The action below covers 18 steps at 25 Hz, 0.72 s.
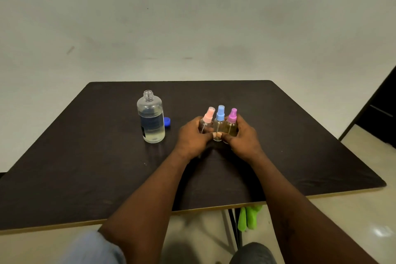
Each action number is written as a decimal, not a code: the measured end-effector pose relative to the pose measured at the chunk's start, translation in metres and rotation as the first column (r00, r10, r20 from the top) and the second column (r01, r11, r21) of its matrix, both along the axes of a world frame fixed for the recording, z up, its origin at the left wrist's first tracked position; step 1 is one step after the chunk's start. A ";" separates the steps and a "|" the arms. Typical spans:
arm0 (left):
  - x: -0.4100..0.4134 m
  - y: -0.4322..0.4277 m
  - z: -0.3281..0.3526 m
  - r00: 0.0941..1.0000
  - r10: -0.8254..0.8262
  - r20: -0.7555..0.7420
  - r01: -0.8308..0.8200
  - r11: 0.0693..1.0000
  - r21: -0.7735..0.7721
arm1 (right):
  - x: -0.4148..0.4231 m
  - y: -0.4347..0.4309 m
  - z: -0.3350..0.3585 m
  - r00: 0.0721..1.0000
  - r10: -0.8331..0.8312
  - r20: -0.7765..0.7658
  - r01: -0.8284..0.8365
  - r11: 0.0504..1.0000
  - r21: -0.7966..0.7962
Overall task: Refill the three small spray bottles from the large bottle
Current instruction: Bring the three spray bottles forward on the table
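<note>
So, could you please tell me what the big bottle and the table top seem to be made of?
The big bottle looks like clear, glossy plastic: the liquid shows through and its threaded neck is moulded. The table top looks like dark matt laminate over board, judging by the pale edge strip; that is less certain.

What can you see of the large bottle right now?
The large bottle is clear plastic, round-shouldered, with a threaded neck and a dark label. Its cap is off: the mouth is open, and a blue cap lies on the dark table just to its right. It stands upright, roughly two-thirds full of clear, faintly yellowish liquid, left of the small bottles. No hand touches it.
</note>
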<state>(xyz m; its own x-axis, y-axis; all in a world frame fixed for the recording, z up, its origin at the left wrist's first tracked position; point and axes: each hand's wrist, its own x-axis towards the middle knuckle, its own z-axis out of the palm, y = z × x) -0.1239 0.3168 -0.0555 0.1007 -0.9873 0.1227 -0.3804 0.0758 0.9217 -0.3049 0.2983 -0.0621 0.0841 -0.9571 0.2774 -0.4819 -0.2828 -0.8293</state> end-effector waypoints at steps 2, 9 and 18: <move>-0.004 -0.003 -0.001 0.998 0.022 0.061 -0.020 0.999 -0.027 | 0.001 -0.001 0.001 1.000 -0.025 0.010 0.025 1.000 -0.015; -0.008 -0.008 -0.004 0.993 0.063 0.104 -0.059 0.998 -0.036 | 0.003 -0.002 0.001 0.999 -0.035 0.010 0.035 0.999 -0.013; -0.005 -0.006 -0.005 0.994 0.046 0.098 -0.040 0.997 -0.062 | 0.001 0.001 0.002 0.999 -0.038 0.009 0.037 0.999 0.013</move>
